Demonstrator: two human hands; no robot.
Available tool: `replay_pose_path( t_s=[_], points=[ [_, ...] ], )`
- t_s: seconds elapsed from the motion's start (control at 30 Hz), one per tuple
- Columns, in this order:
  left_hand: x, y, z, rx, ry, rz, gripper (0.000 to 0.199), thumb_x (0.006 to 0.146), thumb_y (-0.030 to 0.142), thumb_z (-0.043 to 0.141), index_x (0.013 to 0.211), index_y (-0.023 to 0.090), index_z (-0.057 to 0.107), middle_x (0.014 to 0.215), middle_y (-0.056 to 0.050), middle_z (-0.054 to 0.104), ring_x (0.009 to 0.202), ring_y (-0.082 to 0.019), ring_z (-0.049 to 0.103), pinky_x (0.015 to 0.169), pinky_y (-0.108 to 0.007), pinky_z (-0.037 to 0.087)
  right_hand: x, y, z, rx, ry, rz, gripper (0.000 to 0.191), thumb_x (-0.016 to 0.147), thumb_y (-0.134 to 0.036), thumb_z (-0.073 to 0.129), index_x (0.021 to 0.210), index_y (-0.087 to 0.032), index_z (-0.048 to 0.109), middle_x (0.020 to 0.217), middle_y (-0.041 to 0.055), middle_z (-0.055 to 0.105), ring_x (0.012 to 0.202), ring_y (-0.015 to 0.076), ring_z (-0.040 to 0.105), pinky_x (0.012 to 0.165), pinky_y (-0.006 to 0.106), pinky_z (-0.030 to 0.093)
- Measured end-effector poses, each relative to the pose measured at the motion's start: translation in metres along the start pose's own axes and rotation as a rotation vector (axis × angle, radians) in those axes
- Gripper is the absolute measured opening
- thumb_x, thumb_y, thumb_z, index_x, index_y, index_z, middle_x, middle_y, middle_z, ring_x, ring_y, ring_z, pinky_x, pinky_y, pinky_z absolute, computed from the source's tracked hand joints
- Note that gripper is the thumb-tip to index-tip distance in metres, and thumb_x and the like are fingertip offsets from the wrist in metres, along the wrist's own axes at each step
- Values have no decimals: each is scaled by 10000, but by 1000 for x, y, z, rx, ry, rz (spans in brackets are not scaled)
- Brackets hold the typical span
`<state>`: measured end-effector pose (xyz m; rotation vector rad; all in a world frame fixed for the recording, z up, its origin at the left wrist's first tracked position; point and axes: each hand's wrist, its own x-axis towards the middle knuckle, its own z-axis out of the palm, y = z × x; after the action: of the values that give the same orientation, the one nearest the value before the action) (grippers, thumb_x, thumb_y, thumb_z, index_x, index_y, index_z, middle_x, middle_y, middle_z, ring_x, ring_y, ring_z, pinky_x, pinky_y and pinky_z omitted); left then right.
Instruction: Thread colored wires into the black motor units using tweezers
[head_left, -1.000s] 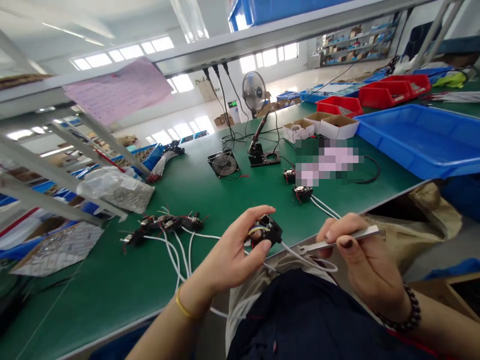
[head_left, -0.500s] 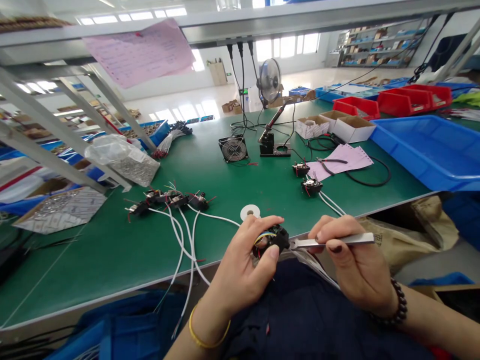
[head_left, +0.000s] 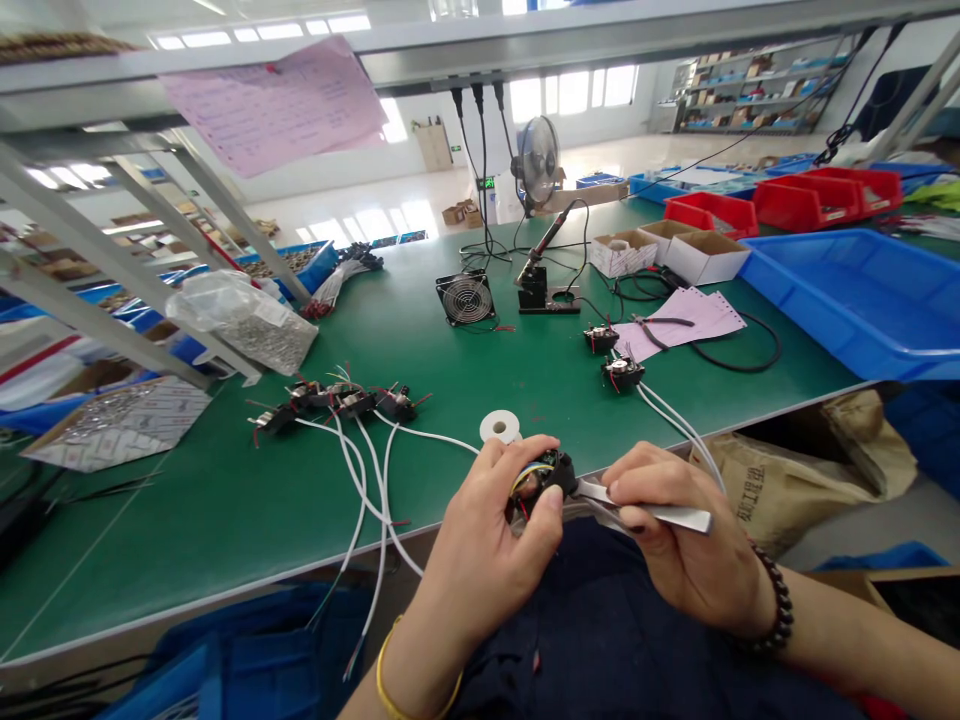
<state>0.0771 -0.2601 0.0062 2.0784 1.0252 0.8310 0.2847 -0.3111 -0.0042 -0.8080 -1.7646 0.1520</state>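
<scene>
My left hand (head_left: pixel 499 530) is closed around a small black electrical unit (head_left: pixel 556 474) with yellow and blue wires on its near face. Thumb and fingers grip it just beyond the bench's front edge. In my right hand (head_left: pixel 671 535) is a flat silver tool that looks like a small wrench (head_left: pixel 686 518), its narrow end against the right side of the unit. The exact contact is too small to make out. White cable runs below the tool, partly hidden by my hand. A white spool (head_left: pixel 499 427) stands just behind my left fingers.
Similar black units (head_left: pixel 352 400) with white cables lie left, two more (head_left: pixel 622 372) right. Further back are a square fan (head_left: pixel 465 298) and a soldering iron (head_left: pixel 551 228) in its stand. Pliers (head_left: pixel 660 330) rest on pink paper (head_left: pixel 709 318); a blue tray (head_left: pixel 847 300) is far right.
My right hand has shifted left and slightly down, and the wrench is now tilted with its outer end lower. My left hand and the black unit have barely moved.
</scene>
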Motion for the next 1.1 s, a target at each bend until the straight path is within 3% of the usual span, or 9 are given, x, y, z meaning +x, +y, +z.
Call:
replay_pose_path(
  t_s=[0.17,0.5,0.67,0.8,0.93,1.1],
  points=[
    [1,0,1,4,-22,-13,361,990,353,573,1324,274,686,1191,-67,656,1087,-260,675,920,-369,538,-4,2,2,51,12,19,120,1136,-232,497,1147,-234,617,876,52,685,727,216,665,657,353,547],
    [-2,-9,3,-56,-44,18,345,1027,356,564,1343,277,674,1288,-71,677,1212,-270,652,977,-368,532,-11,10,6,308,64,287,213,1174,-352,489,1041,-252,622,869,1,598,744,165,579,676,305,460],
    [-5,-7,3,-65,-56,16,334,1033,357,561,1336,284,680,1302,-67,685,1214,-266,661,975,-360,538,-12,10,5,342,23,251,199,1165,-370,513,1052,-250,624,868,3,602,762,173,574,695,316,450],
    [-7,-7,2,-67,-52,15,334,1034,370,564,1332,282,684,1303,-73,688,1214,-271,662,967,-364,540,-13,10,5,382,56,327,221,1165,-386,516,1027,-255,629,849,-3,579,746,172,542,674,317,421],
    [-7,-7,1,-70,-52,23,330,1036,371,563,1327,284,692,1281,-73,697,1194,-267,672,952,-358,546,-13,9,6,398,45,287,207,1162,-385,525,1046,-255,636,877,2,594,770,173,551,698,321,430],
    [-6,-6,1,-78,-51,29,330,1035,372,565,1325,284,697,1306,-77,699,1202,-271,673,939,-351,553,-15,10,5,427,67,346,213,1167,-382,514,1038,-263,633,860,-2,573,755,176,531,675,321,414]
  ],
)
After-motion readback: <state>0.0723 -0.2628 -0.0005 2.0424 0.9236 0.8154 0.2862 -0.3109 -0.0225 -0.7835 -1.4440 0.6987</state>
